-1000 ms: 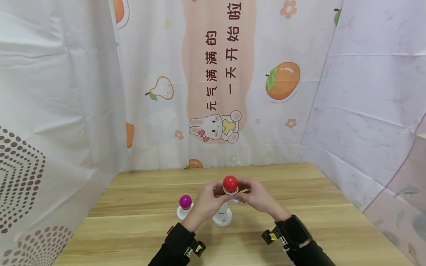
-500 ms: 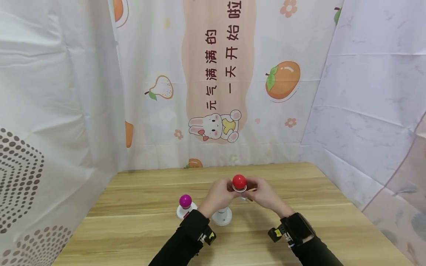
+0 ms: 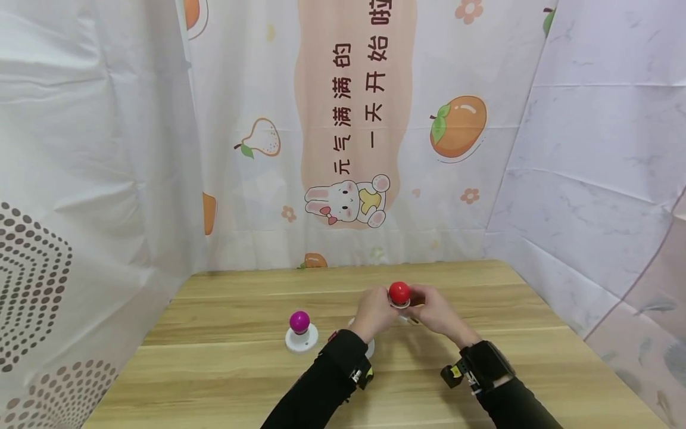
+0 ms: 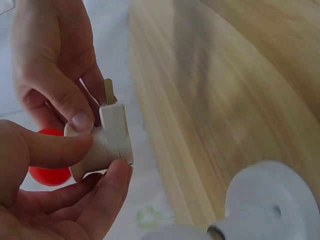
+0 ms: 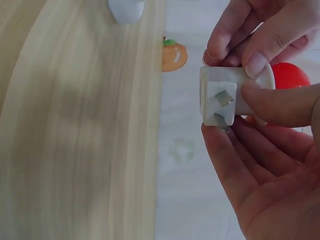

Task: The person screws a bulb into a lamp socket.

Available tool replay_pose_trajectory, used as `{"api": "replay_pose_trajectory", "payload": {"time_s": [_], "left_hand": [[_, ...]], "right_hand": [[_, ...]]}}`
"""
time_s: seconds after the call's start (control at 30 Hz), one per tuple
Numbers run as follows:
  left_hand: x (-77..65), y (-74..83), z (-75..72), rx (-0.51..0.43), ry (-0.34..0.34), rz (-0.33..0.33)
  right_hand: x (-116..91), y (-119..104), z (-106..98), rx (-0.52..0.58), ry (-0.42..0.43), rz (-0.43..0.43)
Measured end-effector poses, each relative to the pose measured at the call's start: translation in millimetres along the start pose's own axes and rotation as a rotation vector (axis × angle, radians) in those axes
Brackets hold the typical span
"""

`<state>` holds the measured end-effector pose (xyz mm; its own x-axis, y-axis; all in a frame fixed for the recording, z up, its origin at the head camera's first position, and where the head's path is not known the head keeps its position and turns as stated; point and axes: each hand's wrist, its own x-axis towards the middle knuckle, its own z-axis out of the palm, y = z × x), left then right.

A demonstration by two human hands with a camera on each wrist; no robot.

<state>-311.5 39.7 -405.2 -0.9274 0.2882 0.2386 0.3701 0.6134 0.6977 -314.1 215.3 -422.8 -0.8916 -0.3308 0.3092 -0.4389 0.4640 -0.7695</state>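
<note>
Both hands hold a white plug-in lamp socket [image 5: 245,95] with a red bulb [image 3: 399,292] in it, above the far half of the table. My left hand [image 3: 374,314] grips its left side; in the left wrist view the thumb lies along the socket body and fingers curl beneath. My right hand [image 3: 436,310] pinches the other side, its thumb [image 5: 287,105] pressed on the socket near the left fingertips. Flat metal prongs [image 5: 223,98] stick out from the plug block. The bulb's end is partly covered by fingers in both wrist views.
A magenta bulb [image 3: 299,322] stands upright on a round white base [image 3: 302,342] to the left. A second white lamp base [image 4: 272,195] is mostly hidden behind the left forearm in the head view. Printed curtains [image 3: 257,208] hang beyond the wooden table [image 3: 225,381].
Both hands have moved to the right with the red bulb and socket. The left forearm now covers most of the second white base.
</note>
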Motion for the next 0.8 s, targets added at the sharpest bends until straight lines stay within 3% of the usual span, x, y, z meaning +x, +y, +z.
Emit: {"api": "replay_pose_trajectory", "payload": {"time_s": [0.33,0.47,0.63,0.8], "left_hand": [[5.3,5.6,25.8,0.039,0.036,0.000],[3.6,3.8,35.5,0.016,0.045,-0.043],[1.9,-0.8,48.3,-0.065,0.048,-0.145],[2.3,-7.2,57.3,-0.104,0.060,-0.166]], "right_hand": [[-3.0,18.5,-5.1,-0.013,-0.007,0.058],[-4.3,25.8,-3.4,-0.013,-0.026,0.065],[-6.1,32.8,-1.4,-0.052,-0.038,0.055],[-6.2,37.0,2.6,-0.110,-0.028,0.089]]}}
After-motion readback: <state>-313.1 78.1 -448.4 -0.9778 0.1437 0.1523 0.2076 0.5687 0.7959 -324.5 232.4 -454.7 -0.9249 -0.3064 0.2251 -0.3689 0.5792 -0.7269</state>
